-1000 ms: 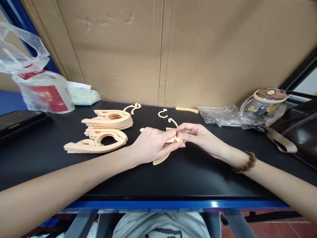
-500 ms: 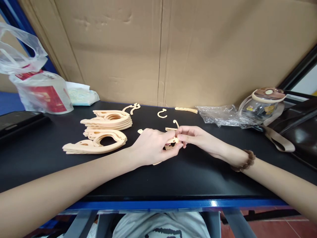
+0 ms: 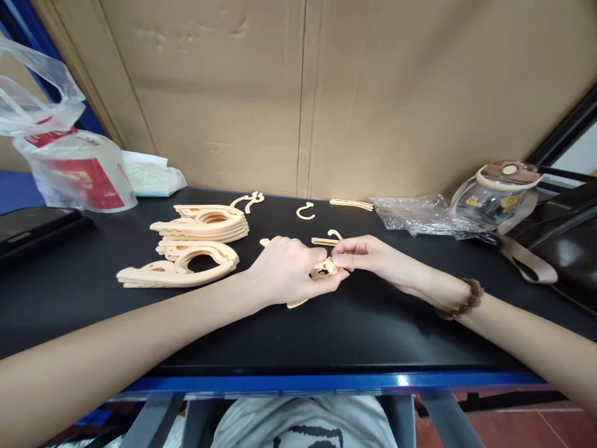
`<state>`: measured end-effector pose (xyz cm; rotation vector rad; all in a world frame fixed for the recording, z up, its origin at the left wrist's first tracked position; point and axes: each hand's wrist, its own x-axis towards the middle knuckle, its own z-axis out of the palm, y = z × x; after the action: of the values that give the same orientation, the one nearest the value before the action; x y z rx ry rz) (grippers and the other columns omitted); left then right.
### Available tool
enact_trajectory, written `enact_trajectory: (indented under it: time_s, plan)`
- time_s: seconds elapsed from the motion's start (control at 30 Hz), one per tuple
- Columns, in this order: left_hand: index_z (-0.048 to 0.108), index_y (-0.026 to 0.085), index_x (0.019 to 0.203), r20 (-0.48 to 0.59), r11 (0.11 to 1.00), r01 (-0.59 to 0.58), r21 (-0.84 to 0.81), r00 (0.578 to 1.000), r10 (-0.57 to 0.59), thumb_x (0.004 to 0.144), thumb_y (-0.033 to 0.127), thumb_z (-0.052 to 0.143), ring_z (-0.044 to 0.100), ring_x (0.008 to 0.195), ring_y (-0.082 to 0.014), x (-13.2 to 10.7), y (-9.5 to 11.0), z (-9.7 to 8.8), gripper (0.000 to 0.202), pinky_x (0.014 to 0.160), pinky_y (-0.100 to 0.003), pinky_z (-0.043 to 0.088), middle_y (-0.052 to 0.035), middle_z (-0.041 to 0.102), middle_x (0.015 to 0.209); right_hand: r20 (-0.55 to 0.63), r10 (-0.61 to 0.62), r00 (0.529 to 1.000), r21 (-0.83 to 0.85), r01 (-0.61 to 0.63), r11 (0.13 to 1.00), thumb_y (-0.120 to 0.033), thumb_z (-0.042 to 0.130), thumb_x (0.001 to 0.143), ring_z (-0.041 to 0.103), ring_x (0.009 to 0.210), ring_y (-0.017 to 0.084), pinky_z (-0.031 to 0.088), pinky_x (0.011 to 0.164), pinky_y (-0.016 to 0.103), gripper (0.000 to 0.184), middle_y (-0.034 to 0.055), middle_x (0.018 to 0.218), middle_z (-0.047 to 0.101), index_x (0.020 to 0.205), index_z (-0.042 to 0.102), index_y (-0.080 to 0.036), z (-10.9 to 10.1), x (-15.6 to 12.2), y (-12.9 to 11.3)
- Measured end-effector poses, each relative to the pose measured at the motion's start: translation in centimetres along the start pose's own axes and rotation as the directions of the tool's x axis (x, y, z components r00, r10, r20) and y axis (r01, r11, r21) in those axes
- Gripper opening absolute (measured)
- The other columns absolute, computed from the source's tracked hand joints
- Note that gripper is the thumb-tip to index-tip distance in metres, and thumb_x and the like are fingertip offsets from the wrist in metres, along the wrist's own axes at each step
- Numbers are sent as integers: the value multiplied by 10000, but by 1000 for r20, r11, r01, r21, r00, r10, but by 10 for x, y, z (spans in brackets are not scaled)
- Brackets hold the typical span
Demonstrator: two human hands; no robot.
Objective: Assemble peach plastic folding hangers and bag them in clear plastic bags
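Note:
My left hand [image 3: 291, 267] is closed around cream plastic folding-hanger parts [image 3: 330, 267], palm down above the black table. Small ends of these parts poke out past its fingers, and most of their length is hidden. My right hand [image 3: 368, 254] meets it from the right, thumb and fingers pinched at the joint end. A curved cream hook [image 3: 334, 234] rises just behind the right fingertips, seemingly held in them. Beyond the hands lies a short cream bar [image 3: 321, 241]. Two stacks of folded hangers, a rear stack [image 3: 200, 231] and a front stack [image 3: 163, 277], sit left of my hands.
A loose hook [image 3: 305, 213], thin strips [image 3: 351, 204] and small hook pieces [image 3: 252, 200] lie toward the cardboard wall. Crinkled clear plastic [image 3: 417, 214], a strapped bottle [image 3: 497, 196] and a black bag [image 3: 559, 242] occupy the right; a plastic carrier bag [image 3: 88, 174], tissues [image 3: 156, 177] and dark device [image 3: 41, 227] the left.
The hook behind my right fingers has tipped over and turned. The held parts have rotated slightly between both hands, showing more of the joint end. The stacks stay put.

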<state>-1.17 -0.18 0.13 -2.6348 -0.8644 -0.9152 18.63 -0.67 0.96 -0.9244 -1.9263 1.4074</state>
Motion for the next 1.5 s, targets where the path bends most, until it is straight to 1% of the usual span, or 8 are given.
enact_trajectory:
  time_s: [0.17,0.37,0.53,0.77,0.97,1.23,1.37,1.5]
  plan:
    - [474,174,452,17,998,-17,63,1000,16,828,521,521,434,328,-107,1,-1,0,514,413,-230,160,22,499,373,-9,17,1000,-24,-17,1000,-392,653,835,436,659,103,327,659,252,240,-35,687,534,730,650,-177,0,0,-1]
    - [465,172,449,31,994,-40,99,999,37,821,525,528,393,309,-96,1,-3,-2,516,409,-228,136,23,484,362,20,24,1000,-24,-23,999,-399,656,833,445,658,103,330,660,252,242,-34,683,545,739,671,-177,-1,1,1]
    - [463,172,456,46,995,-68,77,997,65,832,519,506,389,313,-97,2,-4,-2,514,407,-223,136,18,487,366,17,27,999,-27,-27,999,-412,659,826,459,670,105,339,680,256,246,-33,695,562,747,675,-179,-1,1,0]
    - [422,172,431,37,1000,-22,-14,999,23,819,490,525,389,322,-82,2,-3,1,513,406,-214,211,35,425,350,6,50,999,-45,-50,998,-436,658,818,470,706,120,342,705,268,261,-21,730,573,764,674,-181,-2,0,-1]
    - [410,172,403,27,999,-28,-38,999,29,779,451,538,370,307,-81,3,-2,-1,485,394,-216,197,36,395,327,5,81,997,-87,-80,993,-449,666,804,500,742,135,336,734,282,261,-14,761,604,763,684,-192,-1,0,-3]
    - [521,174,450,54,992,-119,39,992,117,748,421,490,483,326,-137,3,1,2,388,402,-236,210,-10,524,371,93,74,993,-36,-71,997,-419,692,787,483,681,116,360,690,267,252,-26,704,580,721,671,-177,3,0,-4]
    - [529,170,480,63,997,-75,-6,995,76,768,429,509,499,350,-131,3,0,0,388,416,-227,246,-1,530,391,52,56,997,-8,-56,998,-389,681,808,496,707,112,370,719,256,211,-29,743,593,760,679,-183,4,-1,-3]
    - [532,169,499,67,996,-12,-90,998,19,800,538,550,463,362,-97,3,-1,-6,477,422,-209,250,26,495,396,29,11,1000,15,-11,1000,-401,658,833,511,754,124,372,747,255,214,-17,791,600,799,670,-190,1,0,-1]
